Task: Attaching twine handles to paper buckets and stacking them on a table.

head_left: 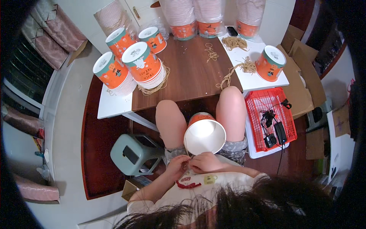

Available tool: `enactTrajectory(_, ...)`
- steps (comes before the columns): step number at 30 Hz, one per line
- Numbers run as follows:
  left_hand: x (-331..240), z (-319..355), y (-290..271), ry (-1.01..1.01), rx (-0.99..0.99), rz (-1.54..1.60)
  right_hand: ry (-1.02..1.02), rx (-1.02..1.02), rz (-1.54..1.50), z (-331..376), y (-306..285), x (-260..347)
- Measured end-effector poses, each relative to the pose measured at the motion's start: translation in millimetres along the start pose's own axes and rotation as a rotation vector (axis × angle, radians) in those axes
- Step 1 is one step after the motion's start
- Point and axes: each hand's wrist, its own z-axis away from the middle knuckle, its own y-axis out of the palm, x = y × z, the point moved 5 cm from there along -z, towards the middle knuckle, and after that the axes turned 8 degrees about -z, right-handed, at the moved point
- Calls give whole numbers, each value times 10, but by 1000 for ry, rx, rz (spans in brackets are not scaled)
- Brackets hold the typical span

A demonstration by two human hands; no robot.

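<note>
From the head camera looking down, a person is sitting with an orange paper bucket (204,134) lying between the bare knees, its white open mouth facing up toward the camera. Both hands are meeting just at the near rim of that bucket: the left hand (177,165) is pinching its fingers together on a thin string there, and the right hand (204,162) is curling closed on the same string beside it, so each grip is clamped on the strand rather than on the bucket. Farther off, the brown tabletop (190,72) is carrying loose tan strings (233,42) and stacks of matching orange buckets (142,63) at its far left, with one single bucket (270,63) standing at the right. A red wire basket (270,116) with black cables is sitting by the right knee, and a green stool (131,152) is standing at the left.
</note>
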Motion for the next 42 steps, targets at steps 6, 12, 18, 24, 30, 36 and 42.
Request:
enactTrajectory(6, -134, -97, -84, 70, 80, -40, 38, 302, -244, 30, 39, 85)
enactTrajectory(12, -329, -188, -109, 74, -58, -32, -11, 549, -470, 19, 43, 172)
enactTrajectory(18, -417, -218, -36, 19, -27, -110, -84, 728, -539, 26, 68, 80)
enactTrajectory(24, -425, -227, -83, 8, 54, -172, 47, 810, -766, 44, 57, 87)
enactTrajectory(30, -449, -197, -234, 265, 10, -535, -13, 581, -1065, 120, -88, 15)
enactTrajectory(36, -454, -192, -154, 394, -7, -610, -48, 619, -988, 126, -155, 55)
enactTrajectory(42, -781, 213, 321, 930, -459, -1406, -47, 646, -983, 154, -80, 48)
